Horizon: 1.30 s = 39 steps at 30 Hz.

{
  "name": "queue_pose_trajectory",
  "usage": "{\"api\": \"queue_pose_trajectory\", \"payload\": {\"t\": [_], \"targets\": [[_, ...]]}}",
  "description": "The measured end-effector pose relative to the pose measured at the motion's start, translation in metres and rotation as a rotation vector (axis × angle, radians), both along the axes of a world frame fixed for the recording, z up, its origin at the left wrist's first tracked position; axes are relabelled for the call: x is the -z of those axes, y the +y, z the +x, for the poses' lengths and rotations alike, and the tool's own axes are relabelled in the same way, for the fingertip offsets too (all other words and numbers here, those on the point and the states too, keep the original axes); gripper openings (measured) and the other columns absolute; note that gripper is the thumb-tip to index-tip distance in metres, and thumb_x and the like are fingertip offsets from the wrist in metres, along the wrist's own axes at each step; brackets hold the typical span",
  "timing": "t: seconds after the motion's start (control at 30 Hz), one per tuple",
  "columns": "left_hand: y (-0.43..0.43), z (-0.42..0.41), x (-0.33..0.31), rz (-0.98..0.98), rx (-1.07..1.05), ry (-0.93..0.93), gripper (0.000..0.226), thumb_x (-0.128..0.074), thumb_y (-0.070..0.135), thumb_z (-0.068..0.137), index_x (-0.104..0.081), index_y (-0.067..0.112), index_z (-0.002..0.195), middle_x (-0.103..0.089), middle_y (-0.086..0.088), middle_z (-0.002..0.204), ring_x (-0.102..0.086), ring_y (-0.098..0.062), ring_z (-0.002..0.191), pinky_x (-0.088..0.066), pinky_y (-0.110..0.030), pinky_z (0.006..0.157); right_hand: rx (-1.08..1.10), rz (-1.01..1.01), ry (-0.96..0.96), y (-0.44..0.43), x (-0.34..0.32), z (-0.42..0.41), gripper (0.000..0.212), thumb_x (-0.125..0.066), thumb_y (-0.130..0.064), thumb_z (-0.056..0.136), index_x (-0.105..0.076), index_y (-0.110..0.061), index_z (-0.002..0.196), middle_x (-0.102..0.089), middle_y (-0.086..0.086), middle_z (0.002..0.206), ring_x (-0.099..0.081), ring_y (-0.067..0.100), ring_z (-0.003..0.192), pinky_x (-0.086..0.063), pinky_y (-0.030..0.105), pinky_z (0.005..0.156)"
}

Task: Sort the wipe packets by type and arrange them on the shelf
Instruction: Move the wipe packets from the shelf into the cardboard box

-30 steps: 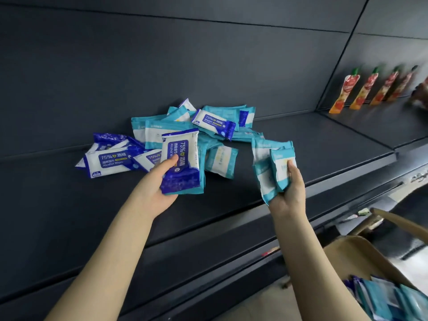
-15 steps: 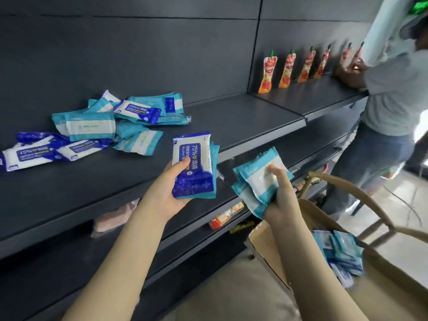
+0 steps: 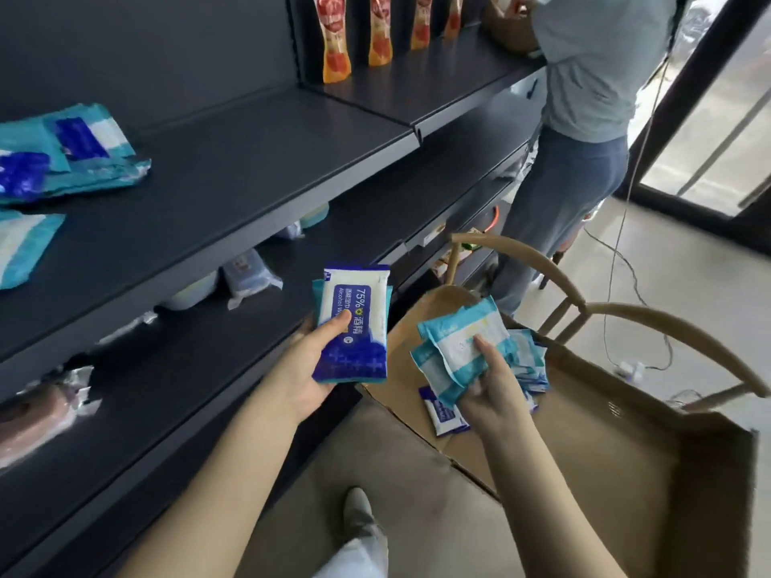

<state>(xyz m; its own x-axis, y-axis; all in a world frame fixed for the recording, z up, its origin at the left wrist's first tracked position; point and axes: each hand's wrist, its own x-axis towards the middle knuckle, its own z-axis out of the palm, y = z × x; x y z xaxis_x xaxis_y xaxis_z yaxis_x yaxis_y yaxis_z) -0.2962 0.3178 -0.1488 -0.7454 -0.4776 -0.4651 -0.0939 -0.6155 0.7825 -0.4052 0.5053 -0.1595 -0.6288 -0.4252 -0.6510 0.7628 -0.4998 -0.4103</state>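
Packets in both hands, none being set down at this moment.

Left hand (image 3: 303,383): clamped on a blue packet (image 3: 354,327), thumb across its front and fingers behind. The top is white, with a blue label reading "75%" and "Alcohol Wi…", and the bottom is dark blue. A teal edge shows behind it, so it looks like a second packet is stacked there. I hold it upright in front of the lower shelf edges, just left of the box (image 3: 626,473).

Right hand (image 3: 494,396): gripping a fanned bunch of teal packets (image 3: 454,348), each with a white panel. My thumb presses on the top one. The bunch is over the open box, and loose packets (image 3: 444,413) lie inside beneath it.

Shelf (image 3: 250,160): the pile (image 3: 83,156) of teal and blue packets lies at the far left, blurred.

Compared with half a second ago:
- The view has swung right and down, so the pile is pushed to the frame edge and partly cut off.
- Both hands keep the same packets but sit lower, and the right has moved from beside the box to over it.
- The person (image 3: 584,118) at the pouches (image 3: 333,48) now fills the upper right.
- The chair (image 3: 542,269) behind the box shows more fully.
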Motion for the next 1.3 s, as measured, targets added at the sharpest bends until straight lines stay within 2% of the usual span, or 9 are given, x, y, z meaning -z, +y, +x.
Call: {"api": "queue_pose_trajectory", "payload": {"t": [0.17,0.27,0.37,0.5,0.67,0.83,1.0,1.17,1.3], "targets": [[0.0,-0.058,0.044,0.09,0.101,-0.122,0.052,-0.075,0.031,0.074,-0.064,0.018,0.123,-0.072,-0.01,0.114,-0.069,-0.026,0.102,-0.055,-0.038,0.076,-0.033,0.188,-0.019,0.014,0.036,-0.049,0.027,-0.054,-0.027,0.099,-0.059,-0.014,0.122,-0.069,0.011,0.122,-0.065,0.027,0.111,-0.054,0.041,0.083],[0.009,-0.09,0.069,0.143,0.159,-0.186,0.04,-0.071,0.029,0.079,-0.066,0.014,0.115,-0.075,-0.01,0.104,-0.07,-0.024,0.092,-0.055,-0.036,0.075,-0.074,0.264,-0.03,0.027,0.066,-0.08,0.037,-0.055,-0.029,0.1,-0.057,-0.012,0.132,-0.067,0.014,0.127,-0.067,0.027,0.1,-0.062,0.036,0.063],[0.017,-0.123,0.103,0.149,0.213,-0.265,0.048,-0.072,0.028,0.075,-0.064,0.014,0.12,-0.075,-0.011,0.105,-0.072,-0.025,0.091,-0.056,-0.038,0.072,-0.03,0.316,-0.081,0.048,0.101,-0.108,0.039,-0.057,-0.031,0.098,-0.058,-0.01,0.131,-0.069,0.014,0.121,-0.068,0.027,0.095,-0.061,0.035,0.057],[0.034,-0.161,0.146,0.134,0.272,-0.367,0.021,-0.066,0.015,0.089,-0.063,0.022,0.109,-0.077,-0.005,0.091,-0.073,-0.021,0.08,-0.059,-0.038,0.072,0.043,0.354,-0.094,0.075,0.148,-0.139,0.038,-0.055,-0.019,0.099,-0.053,-0.014,0.137,-0.071,0.012,0.116,-0.074,0.024,0.084,-0.061,0.038,0.061],[0.056,-0.2,0.199,0.16,0.3,-0.555,0.034,-0.07,0.017,0.089,-0.061,0.014,0.121,-0.075,-0.012,0.102,-0.073,-0.027,0.088,-0.06,-0.041,0.077,0.057,0.449,-0.117,0.102,0.2,-0.181,0.047,-0.055,-0.018,0.098,-0.045,-0.015,0.144,-0.062,0.016,0.133,-0.065,0.035,0.111,-0.06,0.047,0.08],[0.08,-0.245,0.254,0.163,0.229,-0.69,0.044,-0.078,0.024,0.082,-0.061,0.015,0.122,-0.074,-0.011,0.105,-0.073,-0.028,0.092,-0.058,-0.04,0.077,-0.189,0.684,-0.079,0.113,0.233,-0.252,0.033,-0.067,-0.016,0.093,-0.057,-0.003,0.121,-0.073,0.017,0.106,-0.074,0.029,0.079,-0.061,0.039,0.058],[0.109,-0.298,0.314,0.149,0.088,-0.718,0.04,-0.078,0.024,0.083,-0.057,0.021,0.117,-0.074,-0.008,0.101,-0.073,-0.024,0.082,-0.057,-0.034,0.063,-0.426,0.868,0.113,0.101,0.271,-0.33,0.018,-0.073,-0.023,0.089,-0.06,-0.02,0.099,-0.071,0.009,0.102,-0.073,0.026,0.087,-0.062,0.039,0.07],[0.127,-0.325,0.377,0.039,0.111,-0.792,0.034,-0.078,0.024,0.083,-0.057,0.03,0.108,-0.072,-0.005,0.11,-0.072,-0.026,0.089,-0.059,-0.046,0.08,-0.614,0.993,0.242,0.086,0.329,-0.362,0.015,-0.075,-0.029,0.086,-0.061,-0.03,0.09,-0.072,0.001,0.097,-0.072,0.022,0.087,-0.061,0.045,0.078],[0.138,-0.324,0.4,-0.228,0.175,-0.941,0.058,-0.074,0.037,0.085,-0.05,0.018,0.135,-0.049,-0.006,0.135,-0.059,-0.024,0.113,-0.053,-0.033,0.083,-0.716,1.168,0.428,0.076,0.368,-0.353,0.019,-0.075,-0.033,0.086,-0.064,-0.023,0.099,-0.068,-0.004,0.098,-0.068,0.016,0.086,-0.061,0.041,0.075]]}}
